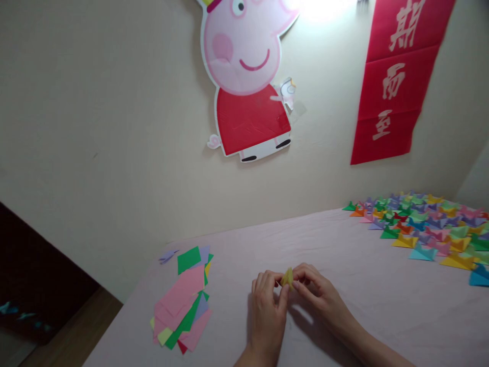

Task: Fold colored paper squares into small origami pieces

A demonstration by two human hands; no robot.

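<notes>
A small folded piece of yellow paper (288, 278) is pinched between my two hands, just above the pale cloth. My left hand (267, 300) grips its left side with thumb and fingers closed. From the right, my right hand (319, 290) pinches the other side between thumb and fingertips. The fingers cover part of the paper, so its full shape is hidden.
Loose coloured paper sheets (181, 295) lie piled on the pale cloth (229, 316) at left, with a small purple folded paper (168, 256) behind them. Rows of folded paper figures (431, 224) stand at right. A pig cutout (252, 117) and red banner (393, 86) hang on the wall.
</notes>
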